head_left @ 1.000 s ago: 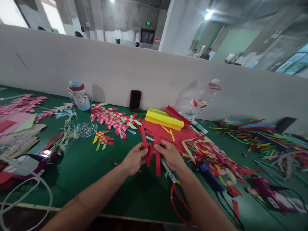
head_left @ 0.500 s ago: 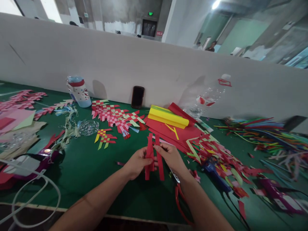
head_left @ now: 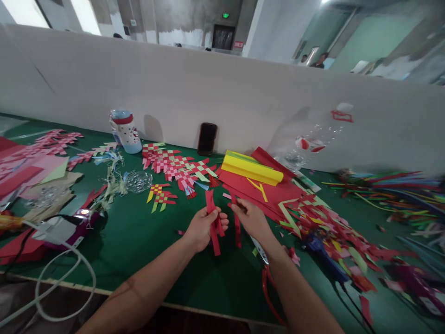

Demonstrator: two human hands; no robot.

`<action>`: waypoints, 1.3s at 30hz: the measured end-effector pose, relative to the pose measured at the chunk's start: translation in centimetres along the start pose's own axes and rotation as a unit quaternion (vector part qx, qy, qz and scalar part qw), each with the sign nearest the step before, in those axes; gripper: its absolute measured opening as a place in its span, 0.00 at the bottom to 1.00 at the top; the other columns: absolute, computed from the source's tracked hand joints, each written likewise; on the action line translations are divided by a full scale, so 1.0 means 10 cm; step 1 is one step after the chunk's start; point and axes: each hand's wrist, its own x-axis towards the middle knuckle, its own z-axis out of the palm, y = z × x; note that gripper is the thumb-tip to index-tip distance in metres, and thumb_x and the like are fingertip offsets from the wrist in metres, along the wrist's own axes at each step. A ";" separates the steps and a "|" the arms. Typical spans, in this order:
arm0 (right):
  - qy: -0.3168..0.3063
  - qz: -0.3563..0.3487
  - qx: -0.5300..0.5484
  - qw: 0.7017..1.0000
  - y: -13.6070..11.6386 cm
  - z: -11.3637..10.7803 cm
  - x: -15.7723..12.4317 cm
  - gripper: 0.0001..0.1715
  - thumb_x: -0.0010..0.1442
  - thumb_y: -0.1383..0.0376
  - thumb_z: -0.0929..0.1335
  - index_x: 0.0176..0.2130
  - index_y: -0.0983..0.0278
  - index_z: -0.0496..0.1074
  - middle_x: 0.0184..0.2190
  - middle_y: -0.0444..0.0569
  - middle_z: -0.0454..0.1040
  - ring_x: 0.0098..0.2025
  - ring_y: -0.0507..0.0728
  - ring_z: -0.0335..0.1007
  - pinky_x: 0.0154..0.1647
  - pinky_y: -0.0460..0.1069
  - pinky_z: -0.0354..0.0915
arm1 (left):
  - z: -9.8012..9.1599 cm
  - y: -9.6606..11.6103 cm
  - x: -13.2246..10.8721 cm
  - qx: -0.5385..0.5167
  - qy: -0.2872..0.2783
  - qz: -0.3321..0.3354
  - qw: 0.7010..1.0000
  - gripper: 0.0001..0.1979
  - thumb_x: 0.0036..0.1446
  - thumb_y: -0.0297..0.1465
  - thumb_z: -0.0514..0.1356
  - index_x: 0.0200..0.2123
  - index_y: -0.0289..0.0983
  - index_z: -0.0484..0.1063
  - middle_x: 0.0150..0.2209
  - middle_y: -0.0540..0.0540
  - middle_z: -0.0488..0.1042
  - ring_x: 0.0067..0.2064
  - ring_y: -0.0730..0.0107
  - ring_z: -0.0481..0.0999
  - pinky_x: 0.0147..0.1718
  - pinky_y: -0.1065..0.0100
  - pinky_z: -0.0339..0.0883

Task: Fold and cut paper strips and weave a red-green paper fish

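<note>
Several woven pieces [head_left: 174, 167] lie finished on the tabletop [head_left: 139, 250]; the one in hand looks barely begun. Left hand [head_left: 203, 227] is pinched shut on loose red strips [head_left: 211, 206], right hand [head_left: 252, 218] pinches a single strip [head_left: 238, 232] just beside them, not yet interlaced

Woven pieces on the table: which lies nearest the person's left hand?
The small woven piece with yellow and green ends, alone on the table just beyond the left hand. The bigger pink-and-red ones lie farther back, toward the wall.
</note>
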 end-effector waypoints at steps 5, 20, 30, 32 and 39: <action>0.007 -0.056 -0.131 0.990 0.05 -0.14 -0.44 0.26 0.60 0.54 0.64 0.54 0.63 0.70 0.52 0.56 0.72 0.56 0.65 0.63 0.56 0.59 0.58 | -0.01 0.03 0.01 -0.011 0.019 0.009 1.000 0.05 0.60 0.20 0.56 0.40 0.31 0.68 0.31 0.43 0.78 0.28 0.72 0.79 0.32 0.69 0.76; 0.116 -0.026 -0.328 0.937 0.68 -0.15 -1.62 0.18 0.64 0.60 0.61 0.49 0.56 0.74 0.53 0.52 0.72 0.56 0.65 0.64 0.50 0.60 0.62 | -0.05 0.05 -0.04 -0.002 -0.003 -0.014 1.000 0.03 0.61 0.23 0.58 0.37 0.32 0.72 0.29 0.45 0.77 0.27 0.75 0.77 0.27 0.74 0.75; 0.167 -0.005 -0.246 0.955 0.82 -0.45 -1.29 0.21 0.63 0.56 0.60 0.45 0.62 0.75 0.48 0.57 0.75 0.52 0.67 0.66 0.52 0.63 0.60 | -0.06 0.03 -0.03 0.007 -0.037 -0.043 0.998 0.08 0.57 0.18 0.59 0.41 0.29 0.74 0.41 0.36 0.79 0.36 0.65 0.81 0.37 0.67 0.77; 0.112 -0.011 -0.132 0.985 0.57 -0.37 -1.11 0.20 0.62 0.55 0.61 0.45 0.61 0.75 0.45 0.56 0.77 0.50 0.64 0.69 0.52 0.60 0.62 | -0.05 0.03 -0.03 0.002 -0.042 -0.041 0.998 0.09 0.57 0.18 0.60 0.42 0.29 0.74 0.42 0.35 0.79 0.39 0.63 0.81 0.40 0.65 0.77; -0.098 0.060 0.096 0.989 -0.20 0.17 -0.64 0.19 0.58 0.50 0.65 0.28 0.62 0.73 0.24 0.44 0.74 0.27 0.53 0.68 0.28 0.47 0.60 | -0.01 0.03 -0.03 -0.035 -0.021 -0.012 0.999 0.09 0.55 0.17 0.61 0.40 0.31 0.74 0.42 0.39 0.79 0.38 0.68 0.81 0.43 0.66 0.76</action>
